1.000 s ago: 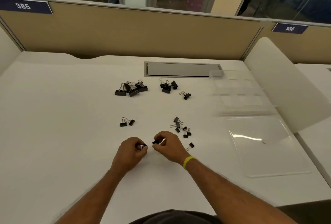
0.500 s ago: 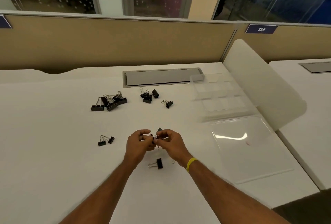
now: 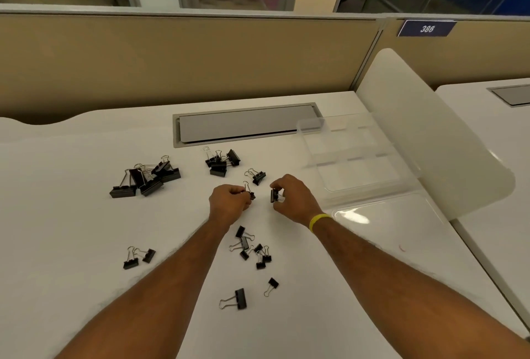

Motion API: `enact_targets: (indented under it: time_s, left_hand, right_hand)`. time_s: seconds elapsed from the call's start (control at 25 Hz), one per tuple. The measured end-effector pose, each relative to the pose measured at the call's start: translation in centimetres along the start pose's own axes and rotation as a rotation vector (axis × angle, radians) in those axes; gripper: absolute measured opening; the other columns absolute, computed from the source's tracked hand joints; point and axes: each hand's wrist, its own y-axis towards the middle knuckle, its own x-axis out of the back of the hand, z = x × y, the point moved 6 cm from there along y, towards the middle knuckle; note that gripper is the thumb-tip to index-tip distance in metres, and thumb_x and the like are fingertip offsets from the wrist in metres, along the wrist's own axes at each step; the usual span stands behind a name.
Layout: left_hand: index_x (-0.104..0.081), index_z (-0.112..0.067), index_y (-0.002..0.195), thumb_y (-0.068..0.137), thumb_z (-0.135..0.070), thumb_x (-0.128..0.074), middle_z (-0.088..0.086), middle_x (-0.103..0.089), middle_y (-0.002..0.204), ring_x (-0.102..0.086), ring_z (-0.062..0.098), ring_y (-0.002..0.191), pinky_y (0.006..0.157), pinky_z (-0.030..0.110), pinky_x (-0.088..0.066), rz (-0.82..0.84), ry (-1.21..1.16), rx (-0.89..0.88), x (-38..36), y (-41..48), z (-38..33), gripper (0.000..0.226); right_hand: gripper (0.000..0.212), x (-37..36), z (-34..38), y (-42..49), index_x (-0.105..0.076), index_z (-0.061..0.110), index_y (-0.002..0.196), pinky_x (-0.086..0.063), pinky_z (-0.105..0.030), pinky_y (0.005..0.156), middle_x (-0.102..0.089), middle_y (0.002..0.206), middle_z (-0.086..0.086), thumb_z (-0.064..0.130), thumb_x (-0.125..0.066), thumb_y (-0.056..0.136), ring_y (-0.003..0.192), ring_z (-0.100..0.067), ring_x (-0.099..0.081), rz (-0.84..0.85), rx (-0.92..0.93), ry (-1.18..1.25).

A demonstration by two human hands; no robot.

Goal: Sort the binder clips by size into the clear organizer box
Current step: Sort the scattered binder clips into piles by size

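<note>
My left hand (image 3: 229, 201) pinches a small black binder clip (image 3: 250, 193) above the white desk. My right hand (image 3: 295, 198) holds a slightly bigger black clip (image 3: 274, 195) a little to the right; the two hands are apart. The clear organizer box (image 3: 352, 155) lies open at the right, its compartments looking empty, with its clear lid (image 3: 395, 229) flat in front. Large clips (image 3: 146, 178) are heaped at the left, medium clips (image 3: 222, 160) sit behind my hands, one lone clip (image 3: 256, 175) lies just beyond them, and small clips (image 3: 252, 248) are scattered under my forearms.
Two clips (image 3: 137, 257) lie at the near left and two more (image 3: 243, 295) nearer to me. A grey cable hatch (image 3: 246, 126) is set into the desk at the back. A tan partition runs behind, and a white divider panel (image 3: 430, 135) stands right of the box.
My hands have moved forward toward the medium clips and drawn apart, each holding a clip. The view tilted down and shifted, showing the small clips under my arms.
</note>
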Motion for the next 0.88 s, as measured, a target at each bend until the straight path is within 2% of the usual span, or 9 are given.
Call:
enact_targets:
  time_s: [0.08, 0.16, 0.28, 0.36, 0.48, 0.6, 0.72, 0.88]
  left_hand:
    - [-0.068, -0.009, 0.089, 0.082, -0.004, -0.069, 0.009, -0.072, 0.08, -0.073, 0.023, 0.08, 0.079, 0.036, -0.06, 0.005, 0.007, 0.001, -0.6, 1.0, 0.1, 0.008]
    - [-0.07, -0.007, 0.094, 0.081, -0.006, -0.071, 0.008, -0.073, 0.081, -0.073, 0.023, 0.08, 0.078, 0.036, -0.06, 0.0, 0.078, -0.024, -0.7, 1.9, 0.3, 0.014]
    - [-0.071, -0.006, 0.104, 0.08, -0.013, -0.072, 0.007, -0.073, 0.086, -0.071, 0.021, 0.082, 0.081, 0.037, -0.059, 0.021, 0.268, -0.109, -0.7, 3.0, 0.9, 0.025]
    - [-0.069, -0.006, 0.111, 0.08, -0.02, -0.074, 0.005, -0.071, 0.095, -0.067, 0.018, 0.085, 0.085, 0.032, -0.055, 0.041, 0.425, -0.203, -0.7, 3.2, 0.8, 0.034]
    - [-0.052, -0.013, 0.133, 0.078, -0.033, -0.077, 0.008, -0.054, 0.123, -0.063, 0.019, 0.094, 0.089, 0.033, -0.051, 0.088, 0.626, -0.338, -0.9, 3.4, -0.4, 0.064]
    - [-0.028, -0.021, 0.149, 0.08, -0.039, -0.073, 0.011, -0.029, 0.144, -0.058, 0.029, 0.11, 0.097, 0.041, -0.049, 0.199, 0.842, -0.378, -1.7, 4.1, -1.4, 0.084]
    - [-0.028, -0.025, 0.149, 0.084, -0.036, -0.069, 0.012, -0.03, 0.141, -0.054, 0.029, 0.115, 0.095, 0.039, -0.048, 0.272, 0.96, -0.391, -2.9, 4.4, -2.1, 0.078]
    - [-0.048, -0.027, 0.137, 0.084, -0.03, -0.068, 0.004, -0.041, 0.117, -0.055, 0.024, 0.099, 0.083, 0.033, -0.047, 0.317, 0.906, -0.46, -4.0, 3.8, -2.2, 0.057]
  right_hand:
    - [0.046, -0.2, 0.1, 1.4, -0.06, 0.018, 0.12, -0.046, -0.036, 0.093, -0.059, 0.119, -0.001, 0.007, -0.068, 0.077, 0.111, -0.021, -0.051, 0.043, 0.071, -0.118]
    - [0.045, -0.2, 0.6, 2.4, -0.06, 0.018, 0.12, -0.045, -0.034, 0.093, -0.06, 0.121, -0.002, 0.003, -0.066, 0.078, 0.112, -0.023, -0.05, 0.052, 0.133, -0.2]
    - [0.044, -0.4, 1.1, 3.4, -0.063, 0.016, 0.119, -0.042, -0.034, 0.092, -0.063, 0.119, -0.003, -0.001, -0.062, 0.079, 0.11, -0.026, -0.051, 0.053, 0.227, -0.28]
    - [0.045, -0.4, 1.3, 3.7, -0.063, 0.016, 0.119, -0.041, -0.034, 0.094, -0.063, 0.118, -0.004, -0.003, -0.062, 0.079, 0.111, -0.025, -0.051, 0.061, 0.259, -0.283]
    - [0.048, 0.3, 0.6, 4.5, -0.06, 0.017, 0.118, -0.044, -0.032, 0.093, -0.058, 0.119, -0.003, -0.002, -0.069, 0.075, 0.11, -0.023, -0.051, 0.038, 0.2, -0.107]
    - [0.056, 0.7, 0.0, 5.3, -0.054, 0.018, 0.127, -0.046, -0.034, 0.094, -0.05, 0.126, -0.005, 0.015, -0.076, 0.076, 0.116, -0.024, -0.049, 0.086, 0.124, -0.033]
    - [0.062, -0.1, 0.5, 5.8, -0.049, 0.02, 0.137, -0.042, -0.037, 0.101, -0.048, 0.132, -0.006, 0.03, -0.073, 0.081, 0.121, -0.026, -0.045, 0.147, 0.134, -0.195]
    - [0.045, -0.9, 0.8, 5.6, -0.061, 0.023, 0.124, -0.04, -0.039, 0.095, -0.063, 0.12, -0.002, 0.038, -0.07, 0.082, 0.11, -0.024, -0.054, 0.072, 0.126, -0.222]
